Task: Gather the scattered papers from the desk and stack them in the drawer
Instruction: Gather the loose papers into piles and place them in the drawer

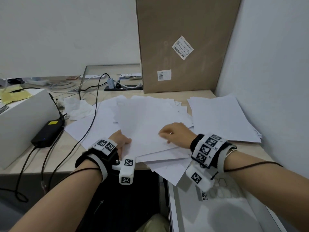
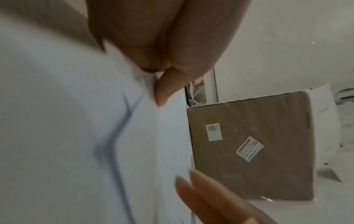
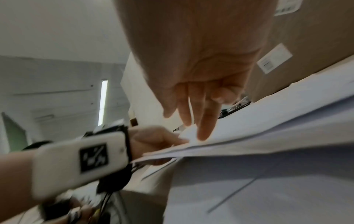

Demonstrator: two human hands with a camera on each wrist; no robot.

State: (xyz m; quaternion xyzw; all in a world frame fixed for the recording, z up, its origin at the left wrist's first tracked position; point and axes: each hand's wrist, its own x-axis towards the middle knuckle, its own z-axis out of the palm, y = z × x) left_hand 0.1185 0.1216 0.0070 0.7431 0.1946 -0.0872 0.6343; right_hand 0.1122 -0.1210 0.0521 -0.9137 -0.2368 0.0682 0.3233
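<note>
Several white papers (image 1: 147, 121) lie fanned across the middle of the desk, and some overhang its front edge. My left hand (image 1: 124, 142) pinches the left edge of the top sheets (image 2: 134, 136), thumb (image 2: 164, 92) above and fingers (image 2: 201, 195) beneath. My right hand (image 1: 164, 133) rests on top of the same sheets, with its straight fingertips (image 3: 204, 133) pressing down on the paper (image 3: 268, 136). A second loose stack (image 1: 222, 118) lies at the right by the wall. The white drawer (image 1: 172, 206) stands open below the desk edge at lower right.
A tall cardboard box (image 1: 184, 44) leans against the wall behind the papers. At the left are a white box (image 1: 21, 121), a black power adapter (image 1: 48, 133) with cables crossing the desk, and crumpled tissue (image 1: 76, 106). A power strip (image 1: 123, 87) sits at the back.
</note>
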